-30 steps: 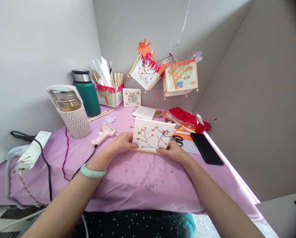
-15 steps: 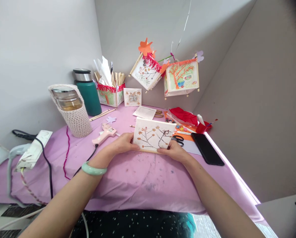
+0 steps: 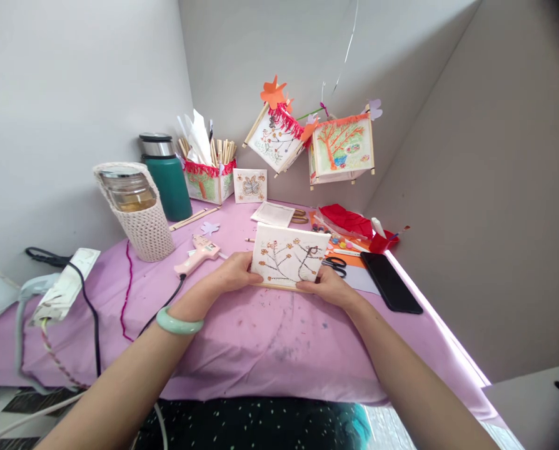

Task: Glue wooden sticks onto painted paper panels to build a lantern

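Note:
Between my two hands is a white framed panel (image 3: pixel 287 257), tilted up to face me, with drawn branches, orange flowers and a bird on it. My left hand (image 3: pixel 236 274) grips its lower left corner, thumb on the front. At the lower right corner my right hand (image 3: pixel 329 284) pinches it the same way. The fingers behind the panel are hidden. Left of it, a pink glue gun (image 3: pixel 199 255) lies on the purple tablecloth (image 3: pixel 270 337). Black-handled scissors (image 3: pixel 336 267) lie just beyond my right hand.
A jar in a knitted holder (image 3: pixel 151 231), a green bottle (image 3: pixel 169 184) and a box of sticks (image 3: pixel 209 181) stand at the back left. Decorated lanterns (image 3: pixel 342 147) hang behind. A phone (image 3: pixel 391 281) lies right; a power strip (image 3: pixel 66 284) with cables lies left.
Both hands keep their hold on the panel, which has barely moved. The view has shifted very slightly.

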Available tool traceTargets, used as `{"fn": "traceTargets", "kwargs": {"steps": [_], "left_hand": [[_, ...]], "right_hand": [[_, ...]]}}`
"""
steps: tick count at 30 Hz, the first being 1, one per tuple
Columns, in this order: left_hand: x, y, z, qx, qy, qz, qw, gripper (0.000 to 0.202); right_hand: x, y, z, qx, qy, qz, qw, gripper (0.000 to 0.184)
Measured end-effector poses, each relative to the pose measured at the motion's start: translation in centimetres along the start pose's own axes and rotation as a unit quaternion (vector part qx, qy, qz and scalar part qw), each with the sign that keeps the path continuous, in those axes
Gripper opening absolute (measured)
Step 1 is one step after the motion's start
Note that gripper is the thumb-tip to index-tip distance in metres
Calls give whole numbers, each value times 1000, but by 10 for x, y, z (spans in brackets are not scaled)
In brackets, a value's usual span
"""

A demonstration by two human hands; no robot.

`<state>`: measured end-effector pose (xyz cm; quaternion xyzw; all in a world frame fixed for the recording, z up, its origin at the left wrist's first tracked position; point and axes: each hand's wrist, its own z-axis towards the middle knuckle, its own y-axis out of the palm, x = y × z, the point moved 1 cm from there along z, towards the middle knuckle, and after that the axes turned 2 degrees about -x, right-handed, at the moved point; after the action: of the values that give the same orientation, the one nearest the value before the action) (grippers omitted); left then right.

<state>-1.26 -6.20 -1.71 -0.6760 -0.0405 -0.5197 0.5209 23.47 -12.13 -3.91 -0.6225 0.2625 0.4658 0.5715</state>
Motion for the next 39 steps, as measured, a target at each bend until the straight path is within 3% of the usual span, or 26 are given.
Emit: {"fn": "traceTargets", "kwargs": {"steps": [8,11,15,23,28,39], "left_hand": [[-1,-2,1,-18,-9,-52,998,37],[3,-9,-3,-43,-2,-102,994,39],[12,-23,-11,-19,10,-128,992,30],[11,-28,-16,-41,-49,-37,997,11],[5,-26,-15,-37,-70,23,997,10],[7,-27,-16,-51,-86,34,994,11]], "right_hand": [[-1,0,-1,-8,3,5,1000,30],[0,-1,-1,-5,10,11,1000,29],[-3,-1,-1,-6,16,12,1000,26],[-1,-1,0,-3,18,5,1000,25],[5,-2,1,-7,11,11,1000,26],[3,-3,0,-2,15,-11,1000,24]]}}
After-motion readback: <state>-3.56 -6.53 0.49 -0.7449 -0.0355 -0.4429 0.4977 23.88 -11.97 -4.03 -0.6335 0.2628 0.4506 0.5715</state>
